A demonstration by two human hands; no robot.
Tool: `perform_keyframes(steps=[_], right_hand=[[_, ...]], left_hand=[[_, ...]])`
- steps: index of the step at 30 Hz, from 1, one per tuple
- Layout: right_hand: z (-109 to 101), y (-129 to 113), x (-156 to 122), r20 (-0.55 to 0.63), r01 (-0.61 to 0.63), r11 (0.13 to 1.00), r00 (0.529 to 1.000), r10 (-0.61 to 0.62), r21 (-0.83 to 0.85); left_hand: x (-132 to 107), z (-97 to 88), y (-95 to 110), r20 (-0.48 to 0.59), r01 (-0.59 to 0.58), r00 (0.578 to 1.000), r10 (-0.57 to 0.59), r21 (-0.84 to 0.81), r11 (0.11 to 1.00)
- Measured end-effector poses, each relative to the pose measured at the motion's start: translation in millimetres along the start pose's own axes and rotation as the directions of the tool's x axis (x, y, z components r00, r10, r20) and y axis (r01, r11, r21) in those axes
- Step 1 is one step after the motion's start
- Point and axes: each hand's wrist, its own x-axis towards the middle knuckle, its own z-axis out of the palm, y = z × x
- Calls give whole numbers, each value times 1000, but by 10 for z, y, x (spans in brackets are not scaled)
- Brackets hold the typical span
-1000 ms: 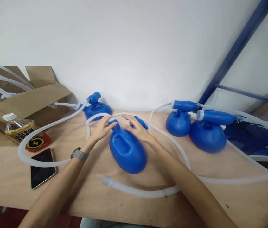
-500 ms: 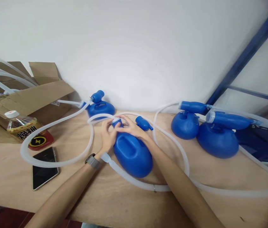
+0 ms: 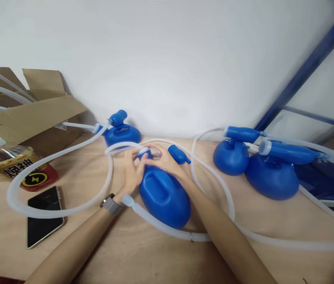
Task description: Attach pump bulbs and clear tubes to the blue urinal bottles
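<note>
Both hands are gathered round one end of the blue bottle (image 3: 164, 197), and from my remote seat the head view is all I have to go on. I read the grip as narrow and holding: the left hand (image 3: 133, 171) wraps the near-left side of the neck (image 3: 146, 155), its thumb laid along it, while the right hand (image 3: 167, 159) reaches in from the other side with bent fingers. How hard either presses, I cannot tell.

I judge the step in hand to be work on the whitish cap (image 3: 143, 150) at the mouth; whether it is being seated or turned I cannot make out. To my mind the next move calls for one hand bracing the neck while the other acts squarely in line with it, keeping the hose (image 3: 125, 144) that appears to run to the cap free of any twist.

I see the bottle on the bench (image 3: 119, 252) between the forearms, lying down with its handle recess facing up. Its mouth points away from me, towards the wall and a little left; its long axis slants from there back to the rounded base, near and to the right. Below the left wrist, just beside the bottle, I note a translucent hose end (image 3: 127, 200).
</note>
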Motion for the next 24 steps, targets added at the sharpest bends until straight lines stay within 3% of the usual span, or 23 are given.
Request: perform_keyframes(steps=[5, 12, 19, 22, 24], right_hand=[[-15, 20, -43, -9, -67, 993, 998, 68, 99], [-56, 74, -39, 37, -31, 993, 999, 27, 117], [-23, 78, -53, 7, 4, 988, 1000, -5, 157], [-22, 76, -68, 16, -49, 988, 999, 47, 149], [-27, 90, -70, 12, -79, 986, 997, 78, 147]], left_hand=[[13, -4, -6, 69, 93, 993, -90, -34, 995], [66, 14, -66, 190, 154, 972, -138, -74, 985], [163, -66, -86, 285, 95, 953, -99, 28, 995], [154, -134, -41, 236, 28, 970, -56, 118, 993], [149, -179, -6, 165, -97, 984, 61, 219, 971]])
